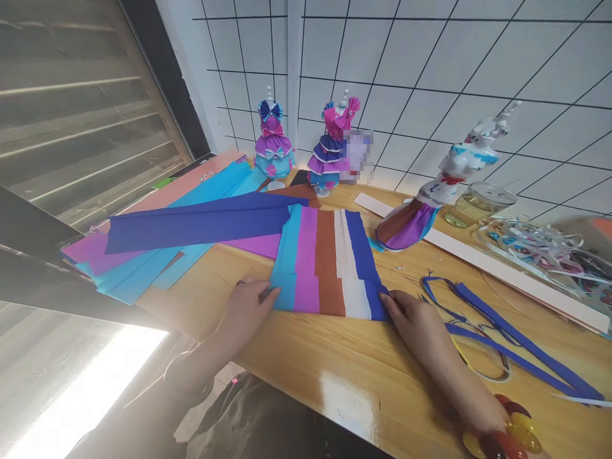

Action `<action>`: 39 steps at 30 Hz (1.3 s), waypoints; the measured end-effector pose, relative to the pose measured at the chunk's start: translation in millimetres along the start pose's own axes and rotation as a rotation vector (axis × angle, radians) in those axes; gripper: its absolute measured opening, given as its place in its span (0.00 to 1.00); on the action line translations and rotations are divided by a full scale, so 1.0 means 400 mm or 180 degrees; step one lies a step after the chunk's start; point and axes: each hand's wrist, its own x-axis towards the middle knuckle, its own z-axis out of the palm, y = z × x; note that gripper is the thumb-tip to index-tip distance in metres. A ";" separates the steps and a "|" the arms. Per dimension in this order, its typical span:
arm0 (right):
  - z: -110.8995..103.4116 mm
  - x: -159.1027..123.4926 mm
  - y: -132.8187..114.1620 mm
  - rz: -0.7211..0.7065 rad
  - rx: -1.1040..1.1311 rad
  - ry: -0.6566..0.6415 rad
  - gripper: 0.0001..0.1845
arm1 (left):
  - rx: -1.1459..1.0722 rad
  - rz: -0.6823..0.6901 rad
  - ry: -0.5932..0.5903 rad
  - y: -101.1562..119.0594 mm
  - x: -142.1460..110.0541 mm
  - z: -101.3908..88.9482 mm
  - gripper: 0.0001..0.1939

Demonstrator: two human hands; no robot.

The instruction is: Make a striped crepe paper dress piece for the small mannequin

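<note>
A fan of overlapping paper strips in light blue, purple, brown, white and dark blue lies on the wooden table. My left hand pinches the near left corner of the light blue strip. My right hand presses its fingertips on the near right corner of the dark blue strip. A beaded bracelet sits on my right wrist.
More coloured paper sheets lie at the left. Two dressed mannequin figures stand at the back, and a third leans at the right. Blue paper strips, a white strip, a glass jar and tangled ribbon lie right.
</note>
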 end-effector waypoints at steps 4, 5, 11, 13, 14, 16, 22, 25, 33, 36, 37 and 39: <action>0.005 -0.003 0.000 0.0019 -0.0211 0.0081 0.22 | 0.0168 0.0155 0.0000 -0.003 0.007 0.007 0.19; 0.007 -0.003 -0.001 0.0024 -0.0252 0.0098 0.21 | 0.0205 0.0176 0.0003 -0.004 0.008 0.009 0.19; 0.007 -0.004 -0.009 0.0141 -0.0426 0.0118 0.20 | 0.0408 0.0250 0.0075 -0.006 0.008 0.016 0.18; 0.005 -0.005 -0.015 0.0170 -0.0496 0.0095 0.20 | 0.0435 0.0244 0.0107 -0.005 0.006 0.017 0.18; 0.005 -0.006 -0.018 0.0173 -0.0546 0.0095 0.20 | 0.0451 0.0244 0.0125 -0.004 0.005 0.016 0.18; 0.006 -0.008 -0.023 0.0150 -0.0646 0.0151 0.20 | 0.0476 0.0255 0.0138 -0.001 0.002 0.014 0.17; 0.008 -0.010 -0.031 0.0105 -0.0845 0.0237 0.21 | 0.0359 0.0087 0.0104 0.011 -0.001 0.006 0.14; 0.007 -0.008 -0.031 0.0152 -0.0889 0.0194 0.20 | 0.0225 0.0009 0.0128 0.006 -0.001 0.009 0.09; 0.020 -0.004 -0.020 0.0273 -0.0391 0.0379 0.20 | 0.0191 0.0260 0.0372 -0.024 -0.002 0.031 0.22; 0.024 -0.004 -0.016 0.0281 -0.0356 0.0467 0.25 | 0.0252 0.0321 0.0363 -0.026 -0.001 0.031 0.22; 0.025 -0.004 -0.016 0.0289 -0.0370 0.0474 0.27 | 0.0261 0.0333 0.0351 -0.025 -0.001 0.031 0.22; 0.025 -0.003 -0.017 0.0331 -0.0377 0.0452 0.29 | 0.0273 0.0329 0.0321 -0.023 -0.002 0.029 0.22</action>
